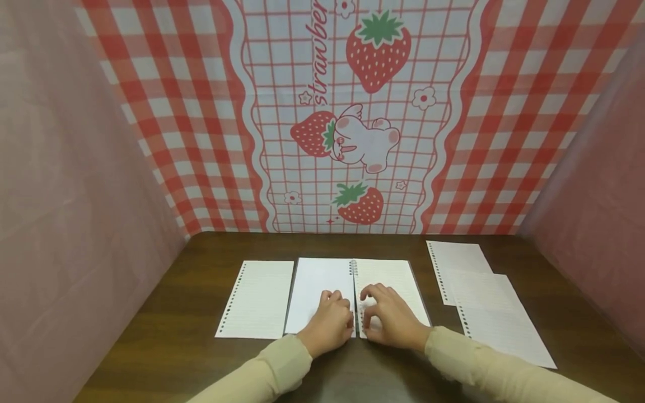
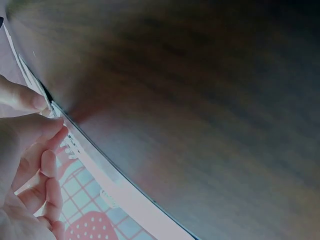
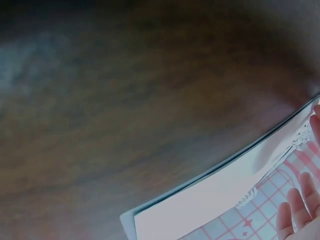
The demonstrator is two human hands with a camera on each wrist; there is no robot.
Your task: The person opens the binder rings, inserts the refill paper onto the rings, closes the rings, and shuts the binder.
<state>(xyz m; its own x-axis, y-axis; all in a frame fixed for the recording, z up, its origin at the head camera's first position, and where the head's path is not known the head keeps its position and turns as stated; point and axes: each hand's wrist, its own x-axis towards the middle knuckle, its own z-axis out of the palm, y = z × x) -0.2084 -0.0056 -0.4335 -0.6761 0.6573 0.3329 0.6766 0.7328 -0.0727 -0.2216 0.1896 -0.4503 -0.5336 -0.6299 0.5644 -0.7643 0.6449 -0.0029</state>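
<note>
A loose-leaf ring notebook [image 1: 322, 280] lies open on the table, a white page on its left side and a lined sheet [image 1: 398, 274] on its right. My left hand [image 1: 330, 319] is at the near end of the spine, thumb and forefinger pinching the binder rings by the edge. Just across the gap, my right hand [image 1: 390, 316] has its thumb and forefinger curled at the rings from the right. Farther along the spine, white rings [image 2: 72, 147] show in the left wrist view. Only part of the right hand's fingers [image 3: 299, 207] appears in the right wrist view.
One loose punched sheet [image 1: 257, 299] lies left of the notebook. To the right, a punched sheet [image 1: 458, 260] is partly covered by another sheet [image 1: 504, 319]. A strawberry-print cloth [image 1: 347, 140] hangs behind the brown table [image 1: 166, 313].
</note>
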